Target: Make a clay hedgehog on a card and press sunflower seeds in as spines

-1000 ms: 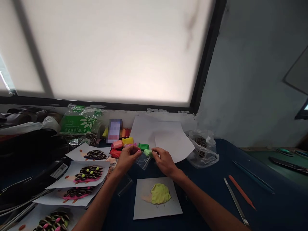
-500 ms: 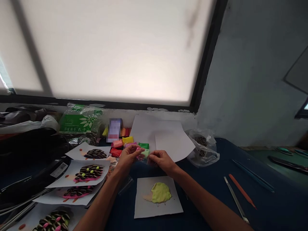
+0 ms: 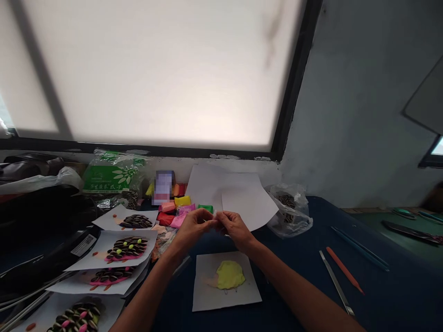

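Observation:
My left hand (image 3: 198, 226) and my right hand (image 3: 235, 228) meet above the table, fingertips pinched together. Between them shows only a sliver of a small clear plastic packet (image 3: 215, 213); the fingers hide most of it. Closer to me lies a white paper square (image 3: 204, 299) bearing a flattened yellow-green clay shape (image 3: 230, 275), with a pale peach pointed part at its left and small drawn legs below. Just beyond my left hand are several colored clay packets, among them a pink packet (image 3: 177, 222), a red packet (image 3: 166, 219) and a green packet (image 3: 205, 209).
Cards with seed-covered clay hedgehogs (image 3: 126, 249) overlap at left. White paper sheets (image 3: 247, 203) lie behind my hands, beside a clear bag of striped seeds (image 3: 289, 214). At right rest an orange clay tool (image 3: 345, 271), a metal blade (image 3: 335, 281) and blue tweezers (image 3: 360, 249).
My hands have come together, the left moving right. The packet with pale green contents, plainly seen between them before, is now mostly covered by fingers. The view has shifted slightly.

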Tool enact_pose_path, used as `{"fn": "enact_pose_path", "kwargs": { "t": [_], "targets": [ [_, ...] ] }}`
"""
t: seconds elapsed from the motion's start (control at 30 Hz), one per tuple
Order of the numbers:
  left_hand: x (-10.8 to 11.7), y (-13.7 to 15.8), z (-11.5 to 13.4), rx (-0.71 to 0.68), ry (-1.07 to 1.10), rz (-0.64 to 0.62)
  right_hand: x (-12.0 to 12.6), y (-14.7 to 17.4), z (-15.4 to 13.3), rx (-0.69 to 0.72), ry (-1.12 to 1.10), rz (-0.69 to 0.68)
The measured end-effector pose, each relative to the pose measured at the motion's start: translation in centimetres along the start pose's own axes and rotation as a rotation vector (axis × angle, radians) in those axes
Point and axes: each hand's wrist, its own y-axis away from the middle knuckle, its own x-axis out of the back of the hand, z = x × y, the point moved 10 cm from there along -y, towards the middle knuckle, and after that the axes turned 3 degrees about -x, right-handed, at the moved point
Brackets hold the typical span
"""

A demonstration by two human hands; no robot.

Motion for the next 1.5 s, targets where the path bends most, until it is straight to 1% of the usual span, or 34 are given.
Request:
{"fn": "enact_pose_path", "kwargs": {
  "t": [0.13, 0.23, 0.4, 0.5, 0.57, 0.7, 0.77, 0.9, 1.0, 1.03, 1.07, 1.1, 1.17, 1.2, 1.23, 1.27, 1.33, 1.37, 1.5],
  "targets": [
    [0.9, 0.0, 0.1, -0.017, -0.003, 0.042, -0.4, 0.1, -0.3, 0.002, 0.020, -0.030],
    [1.0, 0.0, 0.1, -0.021, -0.029, 0.052, -0.3, 0.0, -0.2, 0.010, 0.056, -0.010],
    [1.8, 0.1, 0.7, -0.091, -0.207, 0.185, 1.0, -0.1, 0.1, 0.037, 0.159, 0.125],
    [1.8, 0.1, 0.8, -0.101, -0.249, 0.216, 1.6, 0.0, -0.1, 0.055, 0.221, 0.180],
    [1.5, 0.1, 0.9, -0.106, -0.271, 0.200, 1.5, 0.0, -0.3, 0.061, 0.241, 0.173],
    [0.5, 0.0, 1.0, -0.122, -0.303, 0.126, 1.0, -0.1, -0.6, 0.068, 0.246, 0.131],
    [0.1, 0.0, 1.1, -0.134, -0.311, 0.108, 1.2, -0.2, -0.3, 0.058, 0.248, 0.149],
    [-1.1, 0.2, 1.5, -0.177, -0.367, 0.073, 2.5, -0.5, 0.8, 0.015, 0.226, 0.218],
    [-1.8, 0.2, 1.6, -0.189, -0.341, 0.022, 2.7, -0.6, 1.2, -0.006, 0.166, 0.212],
    [-1.5, 0.2, 1.7, -0.190, -0.304, 0.035, 2.6, -0.6, 1.2, -0.009, 0.144, 0.202],
    [-0.9, 0.2, 1.8, -0.189, -0.266, 0.077, 2.5, -0.6, 1.2, -0.010, 0.123, 0.193],
    [0.1, 0.2, 1.8, -0.185, -0.229, 0.144, 2.3, -0.6, 1.1, -0.012, 0.105, 0.185],
    [2.4, 0.4, 1.3, -0.133, -0.179, 0.298, 1.9, -0.5, 1.1, -0.015, 0.075, 0.174],
    [2.9, 0.3, 0.6, -0.068, -0.135, 0.311, 1.7, -0.4, 1.1, -0.016, 0.061, 0.170],
    [2.8, 0.2, -0.6, 0.022, -0.057, 0.273, 1.6, -0.3, 1.1, -0.015, 0.049, 0.164],
    [2.0, 0.1, -1.8, 0.120, 0.034, 0.187, 1.4, -0.3, 1.1, -0.013, 0.039, 0.157],
    [0.8, 0.2, -3.1, 0.222, 0.133, 0.085, 1.3, -0.2, 1.1, -0.007, 0.021, 0.148],
    [0.4, 0.3, -3.5, 0.246, 0.154, 0.061, 1.5, -0.2, 1.2, -0.003, 0.013, 0.151],
    [-0.1, 0.7, -4.2, 0.299, 0.173, 0.062, 2.6, -0.6, 1.5, 0.004, -0.013, 0.202]
  ]
}}
